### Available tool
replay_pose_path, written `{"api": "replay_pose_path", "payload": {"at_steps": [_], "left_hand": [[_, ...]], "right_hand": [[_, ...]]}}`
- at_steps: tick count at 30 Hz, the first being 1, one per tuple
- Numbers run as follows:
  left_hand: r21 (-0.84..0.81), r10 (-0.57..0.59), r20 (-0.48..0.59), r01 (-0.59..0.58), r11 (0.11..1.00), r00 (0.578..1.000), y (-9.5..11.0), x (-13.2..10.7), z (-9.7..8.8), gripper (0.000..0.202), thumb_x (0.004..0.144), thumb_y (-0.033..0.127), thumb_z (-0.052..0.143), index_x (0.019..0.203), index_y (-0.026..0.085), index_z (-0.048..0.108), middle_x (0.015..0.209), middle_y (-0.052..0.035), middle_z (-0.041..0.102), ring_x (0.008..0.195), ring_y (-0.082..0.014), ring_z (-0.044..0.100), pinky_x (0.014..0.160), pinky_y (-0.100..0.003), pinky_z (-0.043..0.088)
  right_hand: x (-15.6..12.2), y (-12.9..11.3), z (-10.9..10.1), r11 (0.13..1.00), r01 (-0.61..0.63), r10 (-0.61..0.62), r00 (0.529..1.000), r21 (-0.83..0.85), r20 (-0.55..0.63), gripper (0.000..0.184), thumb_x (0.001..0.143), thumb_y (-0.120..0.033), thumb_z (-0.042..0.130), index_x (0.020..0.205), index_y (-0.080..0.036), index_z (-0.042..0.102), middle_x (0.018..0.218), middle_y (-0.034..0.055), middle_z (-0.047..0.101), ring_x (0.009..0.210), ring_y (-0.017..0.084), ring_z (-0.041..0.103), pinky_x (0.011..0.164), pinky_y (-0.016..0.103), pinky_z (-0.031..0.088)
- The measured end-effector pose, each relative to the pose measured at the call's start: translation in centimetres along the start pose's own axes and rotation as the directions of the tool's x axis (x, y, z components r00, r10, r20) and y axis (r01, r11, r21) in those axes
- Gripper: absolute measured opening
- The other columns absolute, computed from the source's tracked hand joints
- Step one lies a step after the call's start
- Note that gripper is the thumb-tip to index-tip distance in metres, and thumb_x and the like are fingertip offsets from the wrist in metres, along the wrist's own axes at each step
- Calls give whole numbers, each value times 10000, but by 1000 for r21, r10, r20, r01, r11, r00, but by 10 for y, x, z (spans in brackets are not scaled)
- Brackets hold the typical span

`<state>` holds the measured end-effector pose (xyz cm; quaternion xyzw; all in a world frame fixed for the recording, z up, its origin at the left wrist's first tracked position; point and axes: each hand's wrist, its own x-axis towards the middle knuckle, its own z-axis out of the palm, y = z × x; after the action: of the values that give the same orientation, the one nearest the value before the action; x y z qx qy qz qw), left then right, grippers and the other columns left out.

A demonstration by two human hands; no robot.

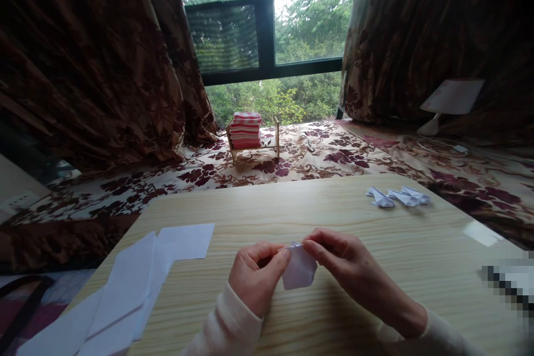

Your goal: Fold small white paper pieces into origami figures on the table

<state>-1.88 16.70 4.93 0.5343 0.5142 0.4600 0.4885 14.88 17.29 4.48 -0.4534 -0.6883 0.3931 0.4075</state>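
Observation:
A small folded piece of white paper [299, 270] is held up between my two hands, just above the wooden table [233, 211]. My left hand [259, 273] pinches its upper left edge between thumb and fingers. At the upper right corner, my right hand [344, 261] grips the same paper with thumb and forefinger. Part of the paper's top edge hides behind the fingertips. Several white paper sheets [125, 283] lie overlapping on the left of the table. Folded paper pieces [406, 196] rest together at the far right.
Beyond the table, a small wooden rack [277, 139] carries a stack of pink striped cloths [245, 130] on a floral cover [325, 150]. A white lamp [453, 97] with a cord stands at the right. A pixelated object [513, 281] sits at the table's right edge.

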Motion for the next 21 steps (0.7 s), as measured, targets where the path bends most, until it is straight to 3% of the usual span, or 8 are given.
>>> {"api": "replay_pose_path", "payload": {"at_steps": [3,5,8,10,12,17,21], "left_hand": [[-163,-138,-29,132,978,990,-5,3,-1,232,622,328,692,690,110,735,403,12,531,390,-72,429,416,-194,331],[-334,-239,-35,214,918,970,-8,6,-2,284,569,358,740,700,107,720,369,21,526,361,-76,453,399,-190,356],[-559,-367,37,324,763,929,-9,8,-3,316,485,352,802,678,128,691,408,21,572,372,-86,508,420,-201,438],[-609,-404,93,373,700,910,-7,8,-3,317,454,328,823,657,131,680,456,4,612,409,-93,546,462,-212,483],[-607,-415,129,403,685,901,-6,7,-2,317,451,318,826,658,125,681,496,-14,634,442,-99,565,489,-217,501],[-544,-402,147,413,730,904,-8,6,-2,324,461,366,812,604,110,675,483,3,597,440,-84,535,485,-213,500],[-446,-310,60,303,842,949,-13,7,-3,370,498,446,774,576,100,672,442,5,571,407,-85,522,465,-205,458]], "right_hand": [[-1,0,-4,969,148,-181,970,-199,-160,219,890,-292,442,923,-177,625,854,57,625,798,176,579,701,287,477],[-3,-4,-4,869,306,-403,894,-388,-197,250,867,-245,484,1095,-187,569,1033,100,580,977,221,533,832,362,447],[-6,-9,1,659,522,-618,786,-541,6,408,785,-215,599,1181,-200,506,1145,126,506,1058,260,470,839,401,443],[-7,-12,6,562,581,-663,742,-588,99,382,773,-164,605,1144,-208,524,1135,112,509,1048,254,465,829,397,437],[-6,-13,10,517,596,-689,715,-614,114,296,791,-95,565,1068,-199,557,1070,97,538,1008,234,476,820,385,425],[-4,-15,11,545,603,-691,716,-583,95,158,824,-75,528,921,-179,598,886,68,566,862,190,487,731,335,413],[-5,-15,10,576,583,-671,738,-572,77,155,822,-75,529,903,-188,597,852,60,566,820,181,478,710,331,387]]}}
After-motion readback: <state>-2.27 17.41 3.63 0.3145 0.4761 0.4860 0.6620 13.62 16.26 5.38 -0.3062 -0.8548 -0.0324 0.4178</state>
